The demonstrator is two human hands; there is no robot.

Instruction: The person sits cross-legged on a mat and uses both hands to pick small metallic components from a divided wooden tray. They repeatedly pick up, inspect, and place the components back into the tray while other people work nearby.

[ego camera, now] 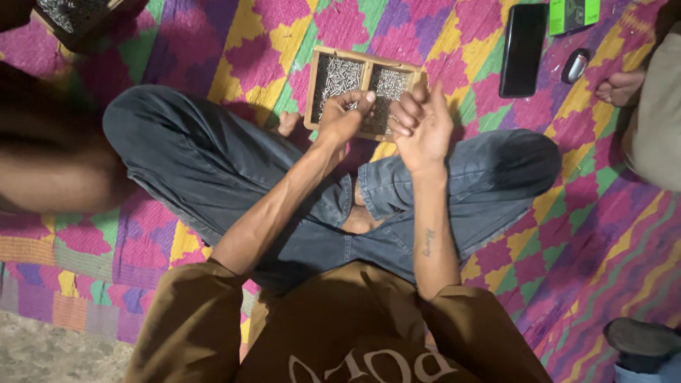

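Observation:
I sit cross-legged on a patterned mat. A small wooden tray (369,65) with two compartments full of small silver metal parts rests in front of my legs. My left hand (344,117) hovers over the tray's near edge, its fingertips pinched on a small silver part. My right hand (423,124) is beside it over the tray's right corner, fingers curled; whether it holds a part is too small to tell.
A black phone (523,50), a green box (573,14) and a small mouse-like device (576,65) lie at the back right. Another person's foot (621,86) and leg are at the right. A second tray of metal parts (71,14) sits top left, and a blurred arm (50,174) is at the left.

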